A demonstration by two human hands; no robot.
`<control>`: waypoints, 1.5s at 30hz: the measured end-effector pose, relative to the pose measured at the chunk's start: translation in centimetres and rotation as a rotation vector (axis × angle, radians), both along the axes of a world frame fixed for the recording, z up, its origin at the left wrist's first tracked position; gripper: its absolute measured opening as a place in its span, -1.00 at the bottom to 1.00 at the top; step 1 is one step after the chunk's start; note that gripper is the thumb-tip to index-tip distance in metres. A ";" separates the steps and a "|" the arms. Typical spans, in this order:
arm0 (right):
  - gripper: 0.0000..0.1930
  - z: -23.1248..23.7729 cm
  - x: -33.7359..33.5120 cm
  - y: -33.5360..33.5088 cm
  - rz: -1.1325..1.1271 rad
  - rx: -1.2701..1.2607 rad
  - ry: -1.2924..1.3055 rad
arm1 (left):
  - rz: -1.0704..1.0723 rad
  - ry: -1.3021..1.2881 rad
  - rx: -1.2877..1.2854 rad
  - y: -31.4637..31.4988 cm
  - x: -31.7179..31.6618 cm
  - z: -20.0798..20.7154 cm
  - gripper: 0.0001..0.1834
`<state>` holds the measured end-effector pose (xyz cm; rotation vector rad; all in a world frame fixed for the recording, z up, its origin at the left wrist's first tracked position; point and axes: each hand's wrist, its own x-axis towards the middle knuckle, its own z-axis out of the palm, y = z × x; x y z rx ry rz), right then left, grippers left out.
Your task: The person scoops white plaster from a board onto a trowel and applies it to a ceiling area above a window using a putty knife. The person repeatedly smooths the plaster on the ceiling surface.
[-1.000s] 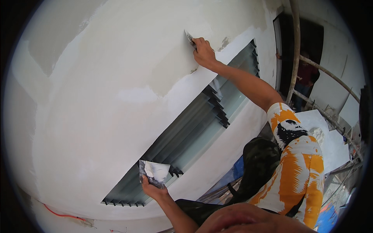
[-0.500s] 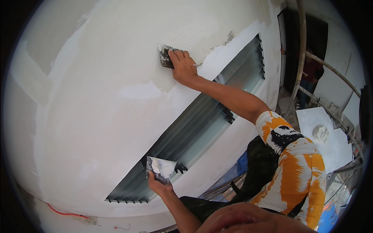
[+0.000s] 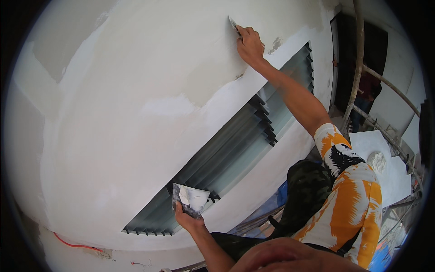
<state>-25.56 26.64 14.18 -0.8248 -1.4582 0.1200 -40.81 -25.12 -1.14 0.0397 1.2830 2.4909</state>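
Observation:
My right hand (image 3: 250, 44) is raised high on the white wall (image 3: 113, 140), fingers closed around a broad putty knife (image 3: 234, 26). The blade is turned nearly edge-on against a greyish patch above the louvre window (image 3: 226, 152). Lower down, in front of the window's near end, my left hand (image 3: 188, 221) grips a second wide putty knife (image 3: 195, 199) with its flat face up. A dab of white putty (image 3: 184, 195) lies on that blade. Smooth pale coats and duller grey areas show across the wall.
At right, a white board (image 3: 362, 141) carries a mound of putty (image 3: 376, 161). Scaffold pipes (image 3: 360, 50) rise beside it, and a person (image 3: 369, 86) stands by the dark doorway behind. An orange cable (image 3: 74, 246) and loose wires hang from the wall at lower left.
My right hand has swept up and to the right along the wall with its putty knife, whose blade has turned edge-on. My left hand stays nearly where it was.

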 end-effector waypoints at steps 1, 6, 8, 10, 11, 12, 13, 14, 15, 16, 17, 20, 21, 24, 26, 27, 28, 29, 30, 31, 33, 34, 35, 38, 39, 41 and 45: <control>-0.50 -0.5 -2.7 -2.6 0.012 0.098 -0.025 | -0.011 0.008 0.016 0.2 0.0 0.0 -0.61; -0.44 -3.1 -11.8 -16.3 0.154 0.461 -0.116 | -0.030 -0.026 -0.024 1.8 0.7 -0.2 -0.63; -0.47 -5.2 -12.8 -20.2 0.184 0.523 -0.253 | -0.043 -0.023 -0.061 2.4 0.9 -0.3 -0.60; -0.48 -6.8 -12.3 -21.4 0.244 0.527 -0.321 | -0.050 -0.023 -0.068 2.6 1.1 -0.1 -0.58; -0.47 -7.1 -11.0 -20.4 0.276 0.505 -0.303 | -0.049 -0.022 -0.068 2.6 1.5 0.1 -0.58; -0.46 -7.5 -9.7 -19.4 0.305 0.485 -0.292 | -0.072 -0.036 -0.026 2.4 1.4 0.1 -0.57; -0.45 -7.4 -7.9 -17.2 0.256 0.424 -0.237 | -0.062 -0.026 -0.052 2.1 1.5 0.4 -0.57; -0.45 -6.8 -5.8 -13.9 0.215 0.354 -0.150 | -0.072 -0.027 -0.035 1.6 1.4 0.5 -0.57; -0.50 -5.6 -3.5 -10.4 0.154 0.242 -0.051 | -0.071 -0.044 -0.012 1.2 1.4 0.7 -0.56; -0.56 -4.3 -1.3 -6.5 0.081 0.122 0.071 | -0.073 -0.044 0.007 0.7 1.4 0.7 -0.56; -0.60 -2.8 0.7 -2.8 -0.019 -0.051 0.146 | -0.076 -0.031 0.002 0.3 1.3 0.8 -0.57; -0.55 -0.3 3.6 3.3 -0.108 -0.366 0.150 | -0.070 -0.012 0.046 -0.4 1.2 0.9 -0.61; -0.55 0.0 2.8 3.3 -0.073 -0.235 0.121 | -0.052 -0.009 0.020 -0.4 1.2 0.9 -0.61; -0.53 0.4 -2.6 -1.7 -0.021 -0.065 0.019 | -0.032 -0.001 0.034 -0.1 1.1 0.9 -0.62; -0.43 0.1 -7.4 -7.6 0.062 0.193 -0.005 | -0.011 -0.020 -0.016 0.3 1.2 0.9 -0.62; -0.38 0.0 -9.5 -10.7 0.106 0.258 -0.030 | -0.015 -0.025 -0.029 0.5 1.3 1.0 -0.62; -0.35 -0.3 -11.4 -13.6 0.125 0.302 -0.066 | -0.045 -0.034 0.002 0.8 1.3 1.0 -0.61; -0.31 -0.7 -12.9 -16.4 0.152 0.343 -0.106 | -0.041 -0.040 -0.005 1.1 1.5 1.0 -0.61; -0.47 -1.3 -13.9 -18.8 0.158 0.430 -0.121 | -0.041 -0.045 -0.012 1.5 1.7 1.1 -0.61; -0.47 -2.0 -14.7 -20.8 0.159 0.469 -0.171 | -0.042 -0.039 0.003 1.7 1.8 1.0 -0.61; -0.46 -4.3 -14.7 -23.2 0.296 0.408 -0.410 | -0.068 -0.065 -0.003 2.2 2.1 1.0 -0.60; -0.46 -5.6 -14.2 -23.7 0.297 0.466 -0.434 | -0.068 -0.068 -0.015 2.3 2.2 1.1 -0.59; -0.45 -6.9 -13.3 -23.6 0.306 0.495 -0.500 | -0.094 -0.059 -0.003 2.3 2.2 1.1 -0.59; -0.48 -8.9 -7.9 -18.2 0.281 0.300 -0.418 | -0.059 -0.101 -0.040 1.1 2.0 1.2 -0.59; -0.48 -8.5 -5.5 -14.7 0.192 0.335 -0.323 | -0.074 -0.085 -0.036 0.5 1.8 1.2 -0.59; -0.52 -6.4 -0.9 -7.1 0.082 0.097 -0.114 | -0.091 -0.072 0.000 -1.0 1.4 1.2 -0.59; -0.43 -3.7 3.3 2.9 -0.127 0.161 0.054 | -0.008 -0.078 -0.015 -3.4 1.3 1.0 -0.60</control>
